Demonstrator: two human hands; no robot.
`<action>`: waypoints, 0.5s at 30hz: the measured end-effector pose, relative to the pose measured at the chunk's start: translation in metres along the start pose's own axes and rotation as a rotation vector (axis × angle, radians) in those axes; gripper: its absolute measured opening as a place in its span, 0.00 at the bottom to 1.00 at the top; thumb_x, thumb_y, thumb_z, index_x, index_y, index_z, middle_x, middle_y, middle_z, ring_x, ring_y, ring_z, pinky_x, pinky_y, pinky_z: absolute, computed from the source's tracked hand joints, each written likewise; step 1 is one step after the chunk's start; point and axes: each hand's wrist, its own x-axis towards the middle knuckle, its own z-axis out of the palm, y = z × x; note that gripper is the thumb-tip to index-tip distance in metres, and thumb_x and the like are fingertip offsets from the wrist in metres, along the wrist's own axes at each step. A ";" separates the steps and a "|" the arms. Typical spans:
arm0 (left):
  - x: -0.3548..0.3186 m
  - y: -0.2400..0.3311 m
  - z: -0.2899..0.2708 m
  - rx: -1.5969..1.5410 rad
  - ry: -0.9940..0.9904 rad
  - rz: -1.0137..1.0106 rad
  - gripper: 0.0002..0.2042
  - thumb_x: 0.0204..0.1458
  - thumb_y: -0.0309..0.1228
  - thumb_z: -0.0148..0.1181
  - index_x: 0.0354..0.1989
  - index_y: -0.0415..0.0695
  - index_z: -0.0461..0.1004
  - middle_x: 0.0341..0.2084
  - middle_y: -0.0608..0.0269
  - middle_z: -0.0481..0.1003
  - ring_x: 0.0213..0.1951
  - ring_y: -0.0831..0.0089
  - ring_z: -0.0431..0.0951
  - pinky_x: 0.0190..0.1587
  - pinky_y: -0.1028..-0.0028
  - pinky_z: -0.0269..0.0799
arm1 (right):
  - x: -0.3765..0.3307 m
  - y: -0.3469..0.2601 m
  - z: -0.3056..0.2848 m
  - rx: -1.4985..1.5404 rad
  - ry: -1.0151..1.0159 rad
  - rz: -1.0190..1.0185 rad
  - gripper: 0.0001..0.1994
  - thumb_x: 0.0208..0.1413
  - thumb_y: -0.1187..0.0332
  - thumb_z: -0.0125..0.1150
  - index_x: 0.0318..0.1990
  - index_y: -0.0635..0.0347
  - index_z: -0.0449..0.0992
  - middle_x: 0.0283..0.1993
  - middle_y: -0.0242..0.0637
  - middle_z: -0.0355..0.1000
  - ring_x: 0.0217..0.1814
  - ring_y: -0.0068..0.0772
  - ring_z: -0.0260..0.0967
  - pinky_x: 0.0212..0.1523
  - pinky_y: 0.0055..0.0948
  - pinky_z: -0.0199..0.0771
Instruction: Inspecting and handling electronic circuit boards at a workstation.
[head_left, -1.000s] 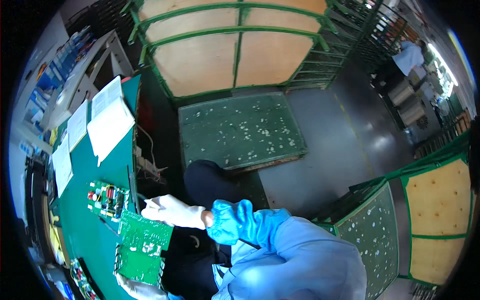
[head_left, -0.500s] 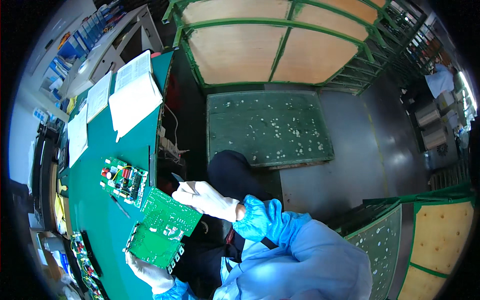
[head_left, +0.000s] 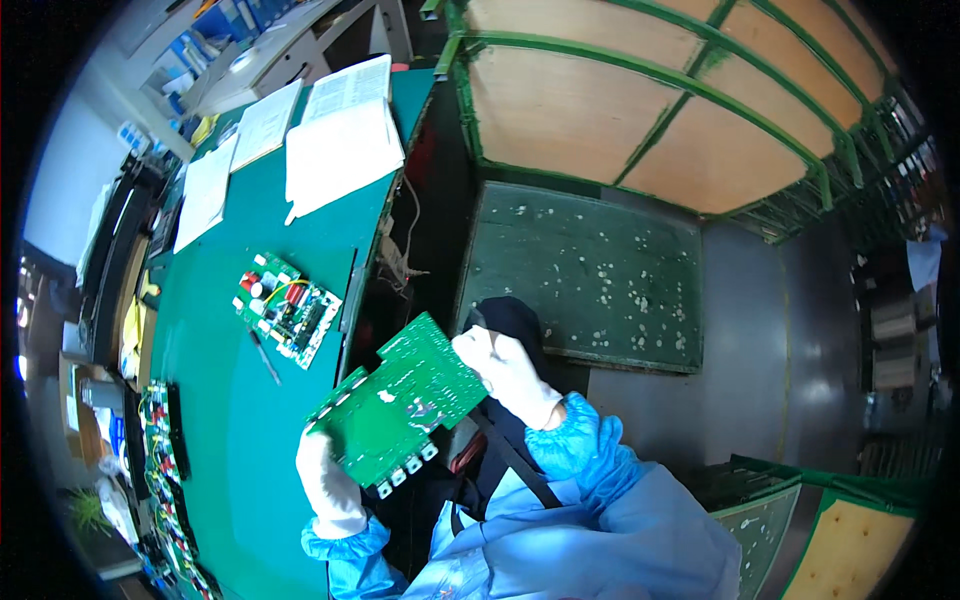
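In the head view we hold a green circuit board [head_left: 400, 412] up in the air with both gloved hands, just off the right edge of the green tabletop [head_left: 225, 420] and above our lap. It is tilted, its flat soldered side facing up toward us, with a row of small white connector blocks along its lower edge. We judge it stiff and light, a thin rigid panel that will not sag, but fragile in its own way: the parts and solder points can be damaged by pressing or flexing, and the smooth faces could slip in gloves. So the bare edges and corners are where we take it, never the populated face. Our left hand [head_left: 328, 482] grips the lower left corner, its fingers curled shut around the edge, thumb on top and the rest hidden underneath. Our right hand [head_left: 508, 372] takes the upper right edge, its fingers [head_left: 472, 350] pinched together on the rim of the board; how far they wrap behind we cannot tell. Well apart on the tabletop lies a second circuit board [head_left: 288, 307] carrying red and yellow parts, with a thin dark tool [head_left: 265, 357] just beside it, an open book [head_left: 343, 130] and loose papers [head_left: 205, 192] farther back, and a green pallet [head_left: 585, 272] on the floor beyond our knees.
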 end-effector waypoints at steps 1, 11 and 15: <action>-0.001 0.020 0.019 -0.012 -0.130 -0.097 0.17 0.54 0.30 0.59 0.50 0.33 0.72 0.44 0.57 0.77 0.45 0.70 0.75 0.52 0.72 0.67 | -0.002 -0.003 -0.004 -0.036 0.022 0.058 0.09 0.64 0.61 0.55 0.36 0.55 0.75 0.26 0.17 0.63 0.23 0.08 0.55 0.22 0.15 0.52; -0.003 0.021 0.117 0.293 -0.265 -0.066 0.19 0.58 0.30 0.60 0.55 0.33 0.71 0.41 0.66 0.77 0.38 0.81 0.73 0.41 0.82 0.67 | -0.048 -0.052 -0.033 -0.564 0.195 -0.257 0.11 0.60 0.68 0.59 0.46 0.63 0.78 0.34 0.39 0.79 0.23 0.21 0.73 0.24 0.23 0.73; -0.013 0.001 0.169 0.580 -0.442 0.271 0.18 0.54 0.31 0.60 0.53 0.41 0.73 0.41 0.58 0.79 0.39 0.70 0.79 0.40 0.73 0.75 | -0.051 -0.055 -0.024 -0.797 0.157 -0.568 0.16 0.56 0.69 0.63 0.51 0.62 0.75 0.29 0.36 0.76 0.23 0.18 0.68 0.22 0.21 0.67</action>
